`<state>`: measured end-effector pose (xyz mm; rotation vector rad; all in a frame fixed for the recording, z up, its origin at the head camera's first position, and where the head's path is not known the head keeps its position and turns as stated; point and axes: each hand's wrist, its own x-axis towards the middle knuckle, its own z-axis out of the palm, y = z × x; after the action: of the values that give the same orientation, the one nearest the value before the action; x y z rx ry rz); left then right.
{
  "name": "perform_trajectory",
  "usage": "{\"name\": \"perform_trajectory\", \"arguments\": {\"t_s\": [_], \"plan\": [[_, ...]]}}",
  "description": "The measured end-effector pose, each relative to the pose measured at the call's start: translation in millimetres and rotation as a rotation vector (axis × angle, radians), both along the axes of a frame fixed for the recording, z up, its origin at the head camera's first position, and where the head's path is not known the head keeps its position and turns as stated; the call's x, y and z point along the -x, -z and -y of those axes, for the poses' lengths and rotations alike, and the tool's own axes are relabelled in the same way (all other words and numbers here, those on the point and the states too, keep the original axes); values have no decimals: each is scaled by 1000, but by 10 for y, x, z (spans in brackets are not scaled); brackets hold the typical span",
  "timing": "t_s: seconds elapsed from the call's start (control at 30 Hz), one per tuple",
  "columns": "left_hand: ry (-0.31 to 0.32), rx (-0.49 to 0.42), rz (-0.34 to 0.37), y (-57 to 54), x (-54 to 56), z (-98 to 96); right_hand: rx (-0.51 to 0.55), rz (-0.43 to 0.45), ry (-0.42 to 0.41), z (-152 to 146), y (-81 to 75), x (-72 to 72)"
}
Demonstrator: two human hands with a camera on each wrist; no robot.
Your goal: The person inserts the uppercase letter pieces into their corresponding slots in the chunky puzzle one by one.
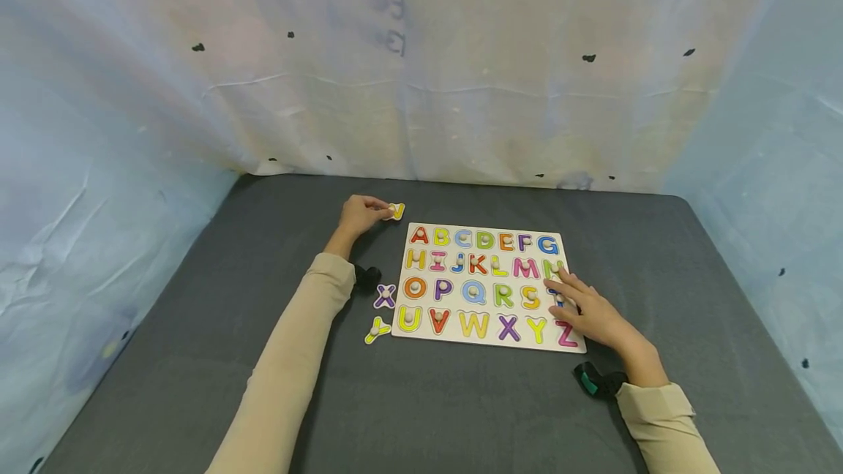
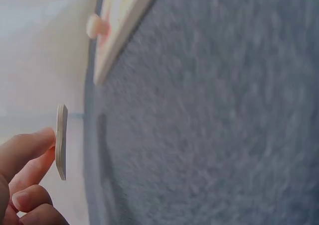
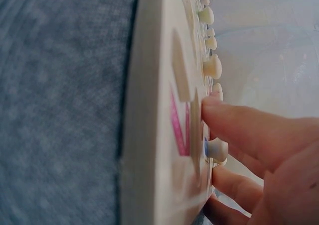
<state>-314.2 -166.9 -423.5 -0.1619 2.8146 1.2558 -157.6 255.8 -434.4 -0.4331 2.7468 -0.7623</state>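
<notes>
My left hand (image 1: 361, 215) pinches a yellow letter puzzle piece (image 1: 398, 212) beyond the board's far left corner; fingers cover part of its letter. In the left wrist view the held piece (image 2: 61, 148) shows edge-on, raised above the table, its knob hidden by the fingertips. An alphabet puzzle board (image 1: 424, 334) lies flat before me. My right hand (image 1: 596, 317) rests on its right side with fingers spread, over the letters above the pink Z. Close up, the thumb lies near a knob (image 3: 218, 149) without gripping it. The printed W, X, Y and Z recesses have no knobs.
Left of the board lie a purple X piece (image 1: 385, 296) and a yellow Y piece (image 1: 377, 330), both knobbed. Dark grey cloth (image 1: 461, 408) covers the table. Pale sheeting (image 1: 461, 115) hangs behind it and at both sides.
</notes>
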Motion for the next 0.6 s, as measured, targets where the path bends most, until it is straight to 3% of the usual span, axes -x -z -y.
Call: {"name": "perform_trajectory", "arguments": {"t_s": [0.23, 0.6], "plan": [[21, -94, 0, -79, -125, -79, 1, 7, -1, -10, -3, 6], [101, -154, -46, -251, -420, -290, -2, 1, -4, -13, 0, 4]]}}
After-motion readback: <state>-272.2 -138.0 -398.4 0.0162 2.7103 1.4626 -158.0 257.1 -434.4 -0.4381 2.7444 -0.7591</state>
